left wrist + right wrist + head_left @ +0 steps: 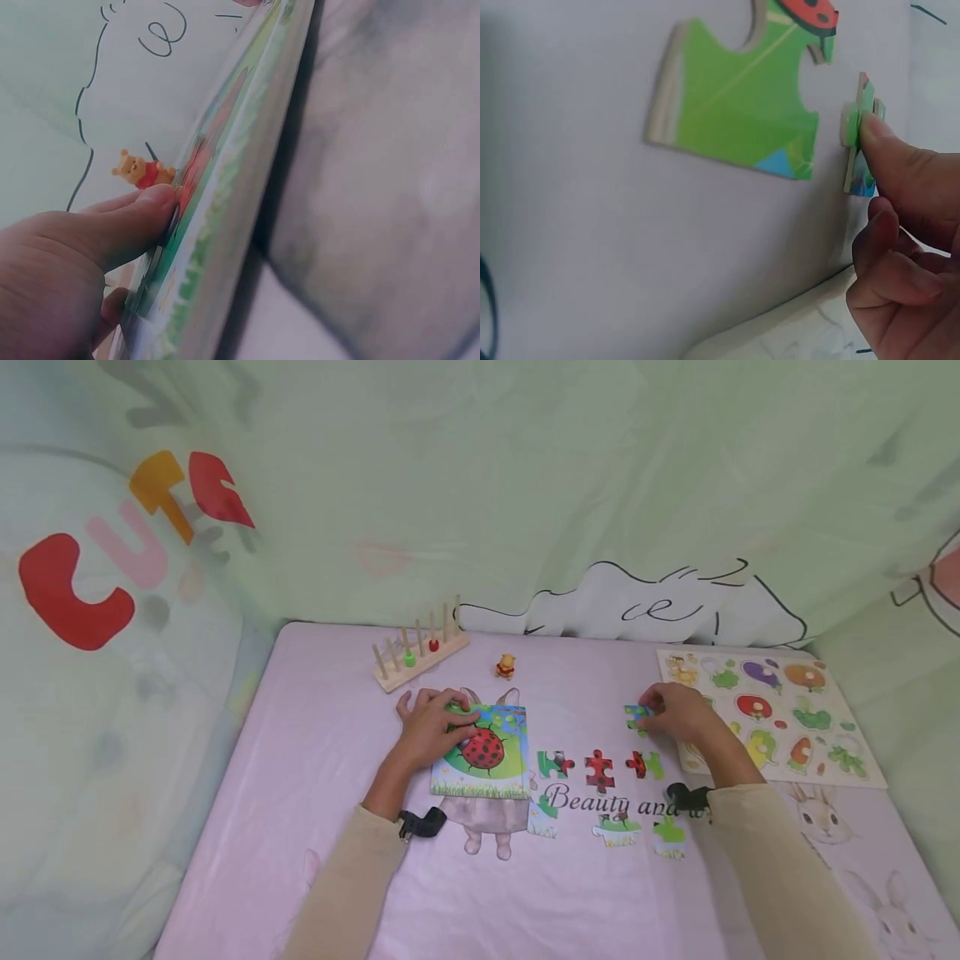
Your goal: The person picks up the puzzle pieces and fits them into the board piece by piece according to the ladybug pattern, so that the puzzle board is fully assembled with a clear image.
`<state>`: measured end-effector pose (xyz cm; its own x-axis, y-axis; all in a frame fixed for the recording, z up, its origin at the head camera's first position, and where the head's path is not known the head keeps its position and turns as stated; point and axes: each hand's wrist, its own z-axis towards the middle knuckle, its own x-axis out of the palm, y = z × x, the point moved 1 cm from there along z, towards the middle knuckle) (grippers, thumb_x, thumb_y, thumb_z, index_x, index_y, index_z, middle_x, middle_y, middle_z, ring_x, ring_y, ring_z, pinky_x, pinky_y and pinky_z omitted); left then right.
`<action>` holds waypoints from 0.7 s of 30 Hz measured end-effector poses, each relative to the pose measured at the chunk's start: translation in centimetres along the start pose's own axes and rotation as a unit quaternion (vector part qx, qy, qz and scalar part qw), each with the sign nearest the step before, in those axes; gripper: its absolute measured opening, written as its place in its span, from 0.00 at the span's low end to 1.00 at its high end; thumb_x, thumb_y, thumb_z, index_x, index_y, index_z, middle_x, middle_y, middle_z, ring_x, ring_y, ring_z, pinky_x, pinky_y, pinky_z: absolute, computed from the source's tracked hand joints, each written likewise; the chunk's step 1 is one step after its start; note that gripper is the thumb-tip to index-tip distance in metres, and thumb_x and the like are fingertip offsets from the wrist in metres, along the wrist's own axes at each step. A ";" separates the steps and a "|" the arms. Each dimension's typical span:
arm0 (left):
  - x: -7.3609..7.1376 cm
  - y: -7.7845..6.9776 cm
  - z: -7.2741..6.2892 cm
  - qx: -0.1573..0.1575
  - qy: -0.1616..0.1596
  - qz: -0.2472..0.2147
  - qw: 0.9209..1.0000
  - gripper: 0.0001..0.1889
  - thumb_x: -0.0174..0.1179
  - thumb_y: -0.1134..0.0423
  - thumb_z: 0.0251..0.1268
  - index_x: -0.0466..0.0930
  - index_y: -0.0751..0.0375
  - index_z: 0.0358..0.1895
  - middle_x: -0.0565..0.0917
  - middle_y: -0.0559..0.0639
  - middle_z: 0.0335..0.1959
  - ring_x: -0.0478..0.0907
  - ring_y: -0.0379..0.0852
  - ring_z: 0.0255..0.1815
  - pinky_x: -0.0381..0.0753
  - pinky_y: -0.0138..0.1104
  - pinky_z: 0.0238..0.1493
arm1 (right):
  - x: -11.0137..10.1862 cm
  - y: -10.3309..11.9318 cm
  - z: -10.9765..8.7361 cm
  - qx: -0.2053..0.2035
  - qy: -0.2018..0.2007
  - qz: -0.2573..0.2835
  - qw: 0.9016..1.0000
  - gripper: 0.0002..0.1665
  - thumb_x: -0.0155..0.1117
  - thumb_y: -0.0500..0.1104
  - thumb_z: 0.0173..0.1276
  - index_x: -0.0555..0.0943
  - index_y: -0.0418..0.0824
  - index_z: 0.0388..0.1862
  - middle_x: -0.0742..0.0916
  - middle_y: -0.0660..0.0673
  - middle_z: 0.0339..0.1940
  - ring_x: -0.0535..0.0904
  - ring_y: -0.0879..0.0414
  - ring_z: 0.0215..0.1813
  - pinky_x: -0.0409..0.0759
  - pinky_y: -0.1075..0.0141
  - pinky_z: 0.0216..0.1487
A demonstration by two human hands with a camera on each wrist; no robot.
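A ladybug puzzle board [491, 783] lies on the table. My left hand [435, 722] rests on its left side, thumb [154, 206] and fingers touching the picture. To the right, my right hand [678, 714] pinches a blue-green puzzle piece [636, 718] between thumb [881, 139] and fingers, low over the table. Below it are a red and green piece [654, 767], a red spotted piece [599, 770] and a green piece with red [553, 764]. Grass-edged pieces lie nearer me: one at left [543, 818], one in the middle [618, 833] and one at right [670, 837].
A wooden peg stand [431, 662] with a green and a red bead stands at the back left. Beside it sits a small yellow bear figure [506, 667]. A vegetable peg board [862, 768] lies at the right, partly under my right forearm. Hanging cloth [450, 485] borders the table's back.
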<state>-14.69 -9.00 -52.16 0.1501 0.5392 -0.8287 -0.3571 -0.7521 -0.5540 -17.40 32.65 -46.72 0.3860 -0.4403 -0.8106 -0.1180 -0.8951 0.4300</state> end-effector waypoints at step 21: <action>0.0 -0.1 0.1 -0.004 -0.004 -0.017 1.000 0.17 0.68 0.46 0.66 0.87 0.40 0.56 0.79 0.40 0.53 0.66 0.51 0.59 0.40 0.65 0.70 | 0.3 1.1 -1.4 -0.034 -0.061 0.048 0.996 0.19 0.73 0.50 0.68 0.82 0.43 0.52 0.83 0.37 0.49 0.77 0.44 0.48 0.76 0.63 0.40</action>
<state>-14.71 -8.89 -52.15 0.1551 0.5668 -0.8091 -0.3437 -0.7369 -0.5821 -16.11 31.62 -45.97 0.2623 -0.5328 -0.8046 -0.0853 -0.8433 0.5307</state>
